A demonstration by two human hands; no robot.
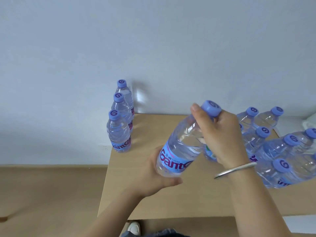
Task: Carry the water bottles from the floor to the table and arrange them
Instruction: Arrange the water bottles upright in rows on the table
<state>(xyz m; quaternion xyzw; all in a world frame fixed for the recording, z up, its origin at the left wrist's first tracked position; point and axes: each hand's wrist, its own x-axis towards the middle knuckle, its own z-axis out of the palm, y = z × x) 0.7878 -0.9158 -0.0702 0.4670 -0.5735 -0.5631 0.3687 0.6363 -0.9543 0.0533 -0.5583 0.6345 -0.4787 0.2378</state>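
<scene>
Clear plastic bottle (181, 142) held tilted over counter (153, 202): left hand (160, 178) cupping base, right hand (220, 134) fingers (196, 113) clamped at neck, for steady placing beside left-edge row (119, 120)

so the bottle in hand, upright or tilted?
Tilted. The held bottle leans, cap up-right, base down-left in the left hand; the right hand grips its neck.

Three bottles (119, 117) line the desk's (153, 202) left edge; a bottle cluster (280, 146) stands right, held bottle (183, 142) between.
</scene>
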